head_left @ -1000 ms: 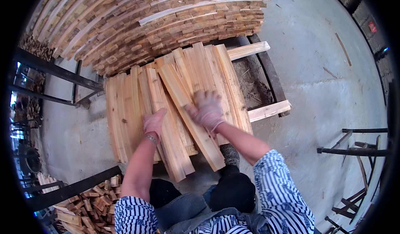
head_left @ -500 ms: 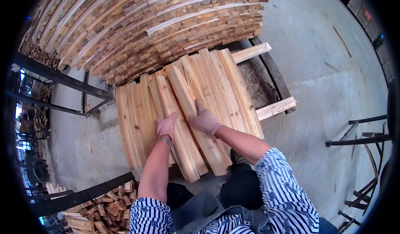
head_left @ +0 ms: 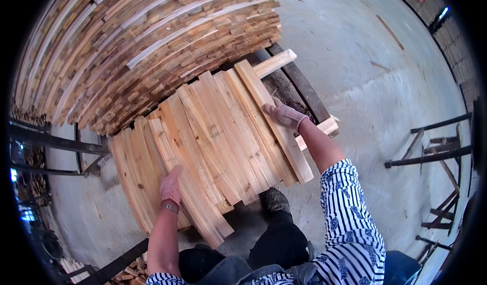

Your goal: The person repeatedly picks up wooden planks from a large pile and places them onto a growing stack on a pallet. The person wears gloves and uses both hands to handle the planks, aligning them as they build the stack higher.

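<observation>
A layer of long pale wooden boards [head_left: 205,133] lies side by side in front of me. My gloved left hand [head_left: 171,184] presses on a board [head_left: 203,204] whose near end sticks out past the others; its fingers close along the left edge. My gloved right hand [head_left: 285,114] is closed on the outermost board [head_left: 271,125] at the layer's right side. That board rests slightly raised on the ones beneath, its near end jutting out. The fingers of my right hand are partly hidden behind its edge.
A tall stack of boards [head_left: 152,46] rises just beyond the layer. Under it, wooden crosspieces [head_left: 276,63] jut out over a dark metal frame [head_left: 299,82]. Dark metal bars [head_left: 61,140] stand at left, with more frames [head_left: 431,153] at right. Short offcuts [head_left: 133,272] lie lower left.
My right hand has moved right with a board, from mid-layer to the right side. My left hand stays on its board. The whole view has shifted, with the boards now further left.
</observation>
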`<state>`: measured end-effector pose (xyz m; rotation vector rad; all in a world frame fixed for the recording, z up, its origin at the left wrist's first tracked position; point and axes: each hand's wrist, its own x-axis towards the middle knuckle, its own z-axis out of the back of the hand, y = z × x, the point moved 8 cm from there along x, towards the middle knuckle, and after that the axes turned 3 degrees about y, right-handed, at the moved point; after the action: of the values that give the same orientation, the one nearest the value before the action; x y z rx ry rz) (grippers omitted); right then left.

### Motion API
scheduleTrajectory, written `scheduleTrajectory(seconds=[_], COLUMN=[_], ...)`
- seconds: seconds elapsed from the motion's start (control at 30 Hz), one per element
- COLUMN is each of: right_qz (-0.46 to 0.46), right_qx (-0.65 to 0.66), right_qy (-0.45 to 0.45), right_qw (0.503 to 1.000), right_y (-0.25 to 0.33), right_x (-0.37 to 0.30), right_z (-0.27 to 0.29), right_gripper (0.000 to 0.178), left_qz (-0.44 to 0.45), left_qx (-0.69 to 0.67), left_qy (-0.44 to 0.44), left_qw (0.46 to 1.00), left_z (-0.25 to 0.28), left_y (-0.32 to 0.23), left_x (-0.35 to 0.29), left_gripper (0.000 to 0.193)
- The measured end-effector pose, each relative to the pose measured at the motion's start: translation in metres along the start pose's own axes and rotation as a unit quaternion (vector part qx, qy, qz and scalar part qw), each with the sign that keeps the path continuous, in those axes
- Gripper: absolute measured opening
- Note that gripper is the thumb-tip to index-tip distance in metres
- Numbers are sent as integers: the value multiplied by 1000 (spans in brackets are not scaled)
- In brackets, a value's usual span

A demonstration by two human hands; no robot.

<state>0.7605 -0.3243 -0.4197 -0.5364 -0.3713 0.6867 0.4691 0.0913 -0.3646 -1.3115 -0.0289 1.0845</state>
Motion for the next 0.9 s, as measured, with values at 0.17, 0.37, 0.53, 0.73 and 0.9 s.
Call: scheduleTrajectory(seconds=[0.17, 0.37, 0.53, 0.73, 0.9], right_qz=[-197, -209, -214, -136, -83], right_qx=[591, 546, 499, 496, 767], right_qy=[226, 243, 218, 35, 315], right_qw=[749, 774, 811, 857, 552], right_y=[15, -60, -20, 16, 160], right_x=[31, 22, 11, 9, -18], right_z=[102, 66, 59, 166, 260], right_gripper=[85, 71, 86, 69, 86], left_qz=[28, -2, 4, -57, 55], left_qx=[-54, -100, -76, -101, -289], left_qy=[21, 77, 67, 150, 200], left_qw=[998, 992, 995, 982, 934], left_z=[45, 27, 26, 23, -43], left_y=[41, 37, 21, -2, -35], left_x=[23, 25, 4, -23, -49], left_gripper=[97, 80, 72, 59, 53])
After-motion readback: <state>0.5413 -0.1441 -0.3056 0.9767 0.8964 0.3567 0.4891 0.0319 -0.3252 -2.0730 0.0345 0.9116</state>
